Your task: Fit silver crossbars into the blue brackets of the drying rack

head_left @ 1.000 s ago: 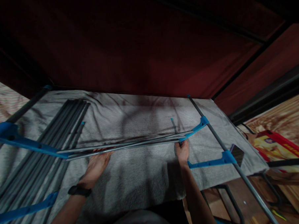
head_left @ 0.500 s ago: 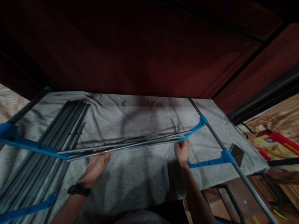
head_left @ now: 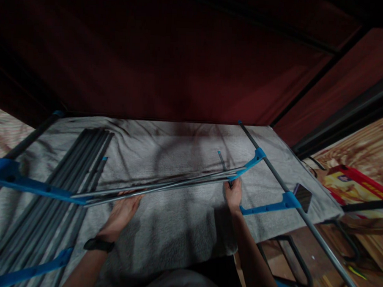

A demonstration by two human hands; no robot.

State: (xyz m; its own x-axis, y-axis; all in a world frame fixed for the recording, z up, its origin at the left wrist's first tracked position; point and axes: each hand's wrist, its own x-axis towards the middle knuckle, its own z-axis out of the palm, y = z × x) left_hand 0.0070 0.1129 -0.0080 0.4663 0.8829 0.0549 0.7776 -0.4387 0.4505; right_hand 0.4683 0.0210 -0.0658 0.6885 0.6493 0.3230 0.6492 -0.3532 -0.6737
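Note:
Several thin metal rods [head_left: 177,184] span the middle, with their ends at a blue plastic bracket [head_left: 46,189] on the left and another blue bracket [head_left: 252,163] on the right. My left hand [head_left: 125,208], wearing a dark wristband, reaches beneath the rods near their left end, its fingers partly hidden by them and curled against them. My right hand [head_left: 233,196] is closed at the lower tip of the right bracket, where the rods meet it; its fingertips are partly hidden. That bracket sits on a long grey tube [head_left: 277,176], which carries a second blue bracket [head_left: 267,208] nearer to me.
A row of grey tubes [head_left: 66,167] lies on the pale cloth [head_left: 181,227] at left, with a blue bracket [head_left: 36,268] over them. A phone [head_left: 302,197] lies beyond the right tube. A red and yellow box [head_left: 351,184] stands far right. Dark red fabric [head_left: 181,75] rises behind.
Both hands keep nearly the same place on the rods and bracket. The left bracket and left hand appear shifted very slightly left in the view.

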